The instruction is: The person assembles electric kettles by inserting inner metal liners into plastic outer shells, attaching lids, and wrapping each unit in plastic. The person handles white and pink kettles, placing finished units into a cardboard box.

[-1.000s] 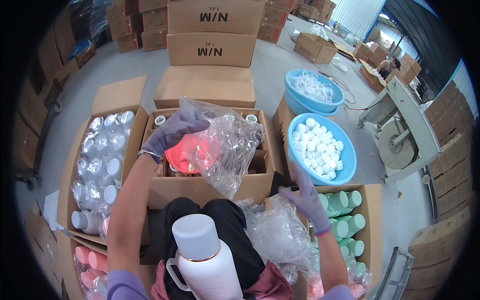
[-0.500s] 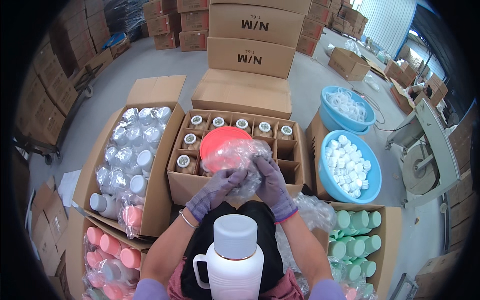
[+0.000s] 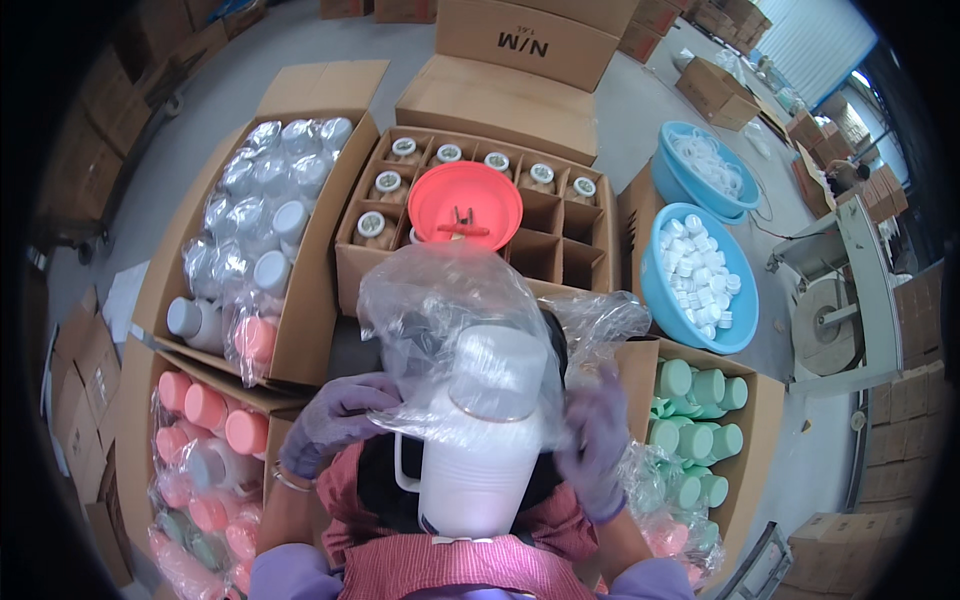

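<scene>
Gloved in purple-grey, the left hand (image 3: 340, 420) has its fingers closed on the lower-left edge of a thin, crinkled, clear plastic bag (image 3: 425, 290) at the centre of the frame. To the right, the similarly gloved right hand (image 3: 597, 440) is blurred beside the bag's other edge; whether it grips the film, I cannot tell. Between them, at lower centre, the white cylindrical bottle with a side handle (image 3: 475, 485) stands in the lap. Half a second ago the bag was bunched between both hands, in front of the round red plastic dish (image 3: 430, 205) on the divided brown cardboard carton (image 3: 362, 265); now it is spread open and drapes over the bottle's pale grey cap (image 3: 500, 370). Covering therefore looks started but incomplete: the film reaches the shoulder, while most of the body remains bare.
</scene>
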`<state>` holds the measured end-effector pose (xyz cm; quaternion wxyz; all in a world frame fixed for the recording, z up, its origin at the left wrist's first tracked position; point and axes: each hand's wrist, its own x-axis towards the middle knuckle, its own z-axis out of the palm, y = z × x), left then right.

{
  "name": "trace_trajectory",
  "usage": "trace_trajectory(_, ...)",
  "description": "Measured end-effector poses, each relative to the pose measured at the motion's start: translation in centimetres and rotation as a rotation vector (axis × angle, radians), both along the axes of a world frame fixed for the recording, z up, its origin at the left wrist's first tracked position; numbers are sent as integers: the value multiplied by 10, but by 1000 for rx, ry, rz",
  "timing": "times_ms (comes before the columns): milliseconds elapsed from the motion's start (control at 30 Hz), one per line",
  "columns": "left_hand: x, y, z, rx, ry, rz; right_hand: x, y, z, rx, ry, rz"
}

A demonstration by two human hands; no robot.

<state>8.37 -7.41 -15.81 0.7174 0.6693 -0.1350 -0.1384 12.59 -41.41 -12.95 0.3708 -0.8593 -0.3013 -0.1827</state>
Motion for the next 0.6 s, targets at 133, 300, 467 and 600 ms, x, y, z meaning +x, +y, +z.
trace_trajectory(133, -52, 15, -5, 357, 112, -345, -86, -21, -47, -181, 229, 213)
trace_trajectory(300, -55, 22, 25, 366, 394, -314, -153, -65, -83, -553, 217, 406)
trace_trajectory(467, -37, -23, -4, 635, -250, 162, -128, -36, -62, -586, 205, 563)
trace_trajectory(600, -91, 23, -5, 307, -16, 233, -136, -42, -67, -474, 207, 453)
